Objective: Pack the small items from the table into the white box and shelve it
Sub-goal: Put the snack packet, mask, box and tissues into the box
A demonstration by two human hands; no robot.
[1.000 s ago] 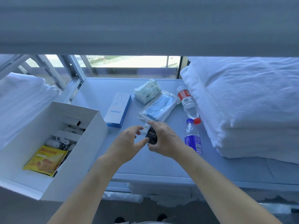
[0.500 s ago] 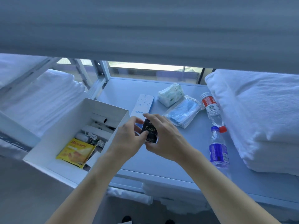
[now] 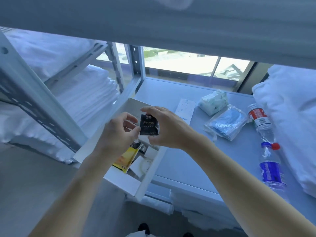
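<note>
Two hands on one item, head view: the right hand point(image 3: 168, 129) pinches the black packet point(image 3: 149, 124) by its right edge, the left hand point(image 3: 119, 132) with fingertips closed on its left edge, both held above the white box point(image 3: 148, 175), which overhangs the table point(image 3: 179, 161) edge. Still on the table: a slim carton point(image 3: 186, 108), tissue pack point(image 3: 213, 102), mask bag point(image 3: 227, 124), two bottles point(image 3: 271, 166). Risk, as I judge it: a careless drop or a press on the overhanging end could tip the box off the table.

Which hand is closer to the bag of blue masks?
The right hand. It holds the black packet just left of the bag of blue masks; the left hand is farther left, over the white box.
</note>
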